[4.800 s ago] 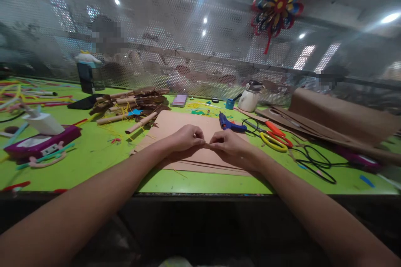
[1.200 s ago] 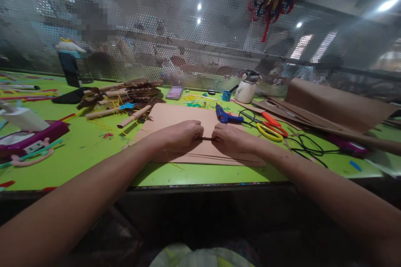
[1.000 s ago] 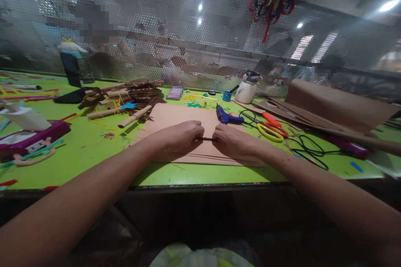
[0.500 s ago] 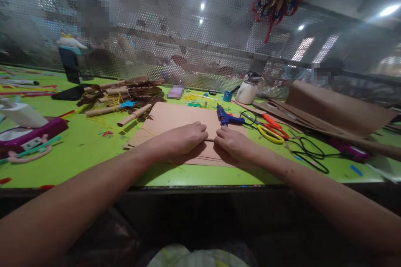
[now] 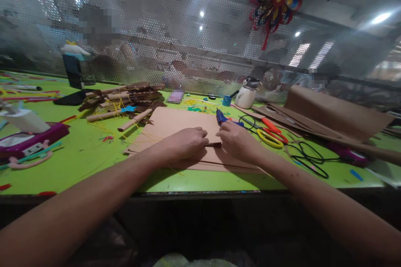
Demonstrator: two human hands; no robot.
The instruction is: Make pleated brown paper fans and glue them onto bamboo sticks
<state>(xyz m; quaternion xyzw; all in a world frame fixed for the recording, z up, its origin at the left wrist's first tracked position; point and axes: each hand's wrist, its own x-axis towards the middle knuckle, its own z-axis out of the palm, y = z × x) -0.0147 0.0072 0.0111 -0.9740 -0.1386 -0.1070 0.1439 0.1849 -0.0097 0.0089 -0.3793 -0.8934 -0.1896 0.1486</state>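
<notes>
A stack of brown paper sheets (image 5: 175, 121) lies flat on the green table in front of me. Both of my hands rest on it, fingers curled. My left hand (image 5: 189, 142) is closed at the near edge of the top sheet, which looks slightly raised and casts a dark line between the hands. Close by on the right, my right hand (image 5: 236, 139) pinches the same edge. Just beyond that hand lies a blue glue gun (image 5: 222, 116), partly covered by it. Scissors with orange and yellow handles (image 5: 271, 137) are farther right.
Brown paper rolls tied with yellow strands (image 5: 134, 120) lie to the left. A purple power strip (image 5: 46, 137) with a white plug stands at far left. On the right are black cable loops (image 5: 308, 158) and large folded brown paper (image 5: 332, 112). A white jug (image 5: 247, 95) stands behind.
My right hand has shifted slightly right and up, now covering part of the glue gun. More of the sheet's edge shows between the hands. The view has tilted up slightly.
</notes>
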